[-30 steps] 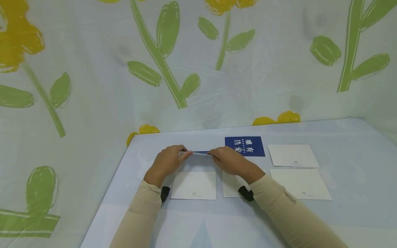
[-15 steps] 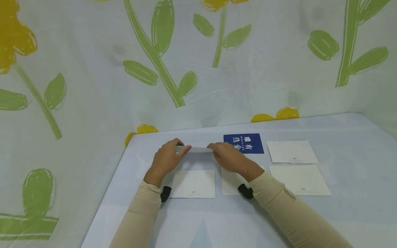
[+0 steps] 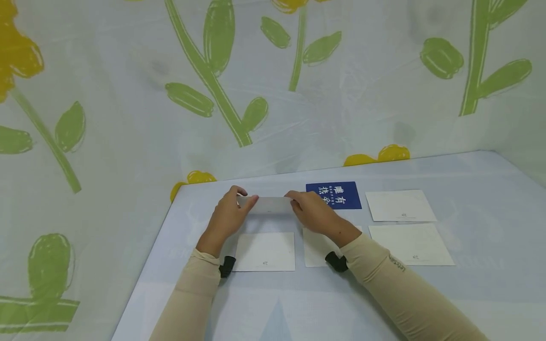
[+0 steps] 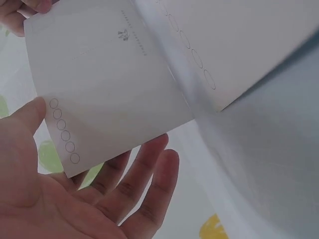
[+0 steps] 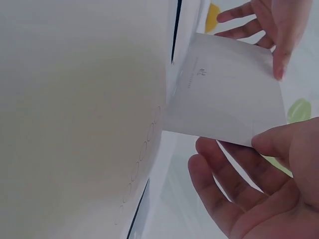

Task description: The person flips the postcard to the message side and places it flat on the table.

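Note:
A white postcard (image 3: 273, 205) is held up off the table between both hands, its white back facing the head camera. My left hand (image 3: 228, 213) pinches its left end between thumb and fingers. At the opposite end, my right hand (image 3: 315, 213) pinches it the same way. In the left wrist view the postcard's back (image 4: 109, 84) shows a row of printed circles and a small logo. The right wrist view shows the same card (image 5: 224, 94) with fingers beneath and thumbs at its edge. Below it on the table lies another white postcard (image 3: 264, 251).
A blue postcard with white characters (image 3: 345, 194) lies behind the right hand. Two white postcards, an upper one (image 3: 401, 206) and a lower one (image 3: 411, 244), lie to the right. Another postcard (image 3: 315, 248) is partly hidden under the right wrist. A flower-printed curtain (image 3: 320, 118) stands behind the table.
The held postcard has gone from nearly edge-on, with a blue strip showing, to tilted up with its white back in sight. Both hands have risen slightly with it.

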Motion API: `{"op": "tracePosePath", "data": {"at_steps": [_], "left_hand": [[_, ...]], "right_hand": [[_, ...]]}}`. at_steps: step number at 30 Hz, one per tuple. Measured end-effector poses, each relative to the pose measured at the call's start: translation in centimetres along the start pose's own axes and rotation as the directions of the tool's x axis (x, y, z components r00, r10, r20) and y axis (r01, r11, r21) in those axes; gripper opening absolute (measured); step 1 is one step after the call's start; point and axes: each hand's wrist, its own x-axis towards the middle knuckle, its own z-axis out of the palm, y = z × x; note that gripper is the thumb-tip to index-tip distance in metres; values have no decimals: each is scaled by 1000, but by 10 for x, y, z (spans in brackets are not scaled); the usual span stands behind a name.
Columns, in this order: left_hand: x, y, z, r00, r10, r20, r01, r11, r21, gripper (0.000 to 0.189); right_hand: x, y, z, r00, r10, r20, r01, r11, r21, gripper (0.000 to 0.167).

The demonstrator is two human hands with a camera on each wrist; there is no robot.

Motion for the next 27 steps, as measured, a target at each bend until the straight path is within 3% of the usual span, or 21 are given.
{"op": "tracePosePath", "data": {"at_steps": [11, 27], "left_hand": [[1, 1, 3, 999, 34, -15, -34, 999, 14, 35], [1, 0, 3, 999, 39, -30, -38, 999, 24, 36]], "right_hand": [[2, 6, -1, 1000, -17, -18, 17, 1000, 22, 33], [2, 7, 0, 999, 37, 8, -37, 999, 11, 48]]}}
